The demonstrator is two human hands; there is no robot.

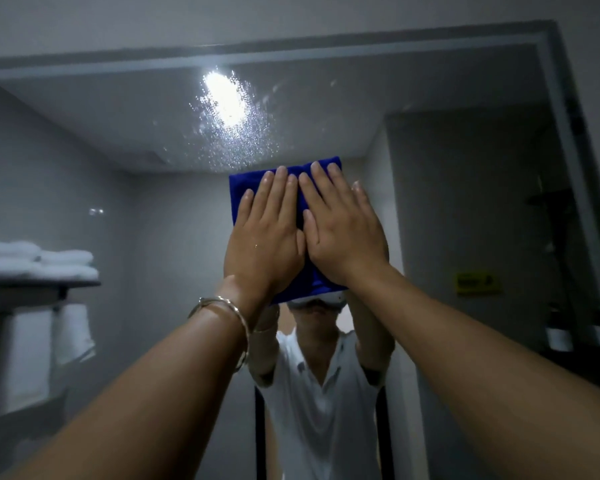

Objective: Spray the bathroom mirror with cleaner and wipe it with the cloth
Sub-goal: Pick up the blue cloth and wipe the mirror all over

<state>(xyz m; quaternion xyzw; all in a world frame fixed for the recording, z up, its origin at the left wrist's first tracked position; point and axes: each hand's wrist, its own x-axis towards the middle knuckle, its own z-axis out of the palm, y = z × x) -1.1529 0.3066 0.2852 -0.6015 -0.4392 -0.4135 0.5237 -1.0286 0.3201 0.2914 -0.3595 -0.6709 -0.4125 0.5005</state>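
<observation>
Both hands lie flat and side by side, fingers straight and close together, pressing a folded blue cloth (237, 199) against the mirror (329, 116). The left hand (264, 233) and the right hand (343, 230) touch along their thumbs. Neither curls round the cloth; it is held only by palm pressure against the glass.

Just above the fingertips is a patch of spray droplets (231, 123), catching a bright reflected light. That looks like the wet area waiting to be wiped. To do it well, I would keep both palms pushing evenly so the cloth does not slip down, slide it up through the droplets, then work across in overlapping passes before the cleaner runs or dries into streaks.

Nothing stands between the hands and the wet patch. A bracelet (222, 306) on the wrist below the left hand could knock the glass if the wrist drops. Left of the hands the mirror reflects a shelf of folded white towels (49, 261); to the right it reflects a yellow sign (477, 282). No spray bottle is in view.
</observation>
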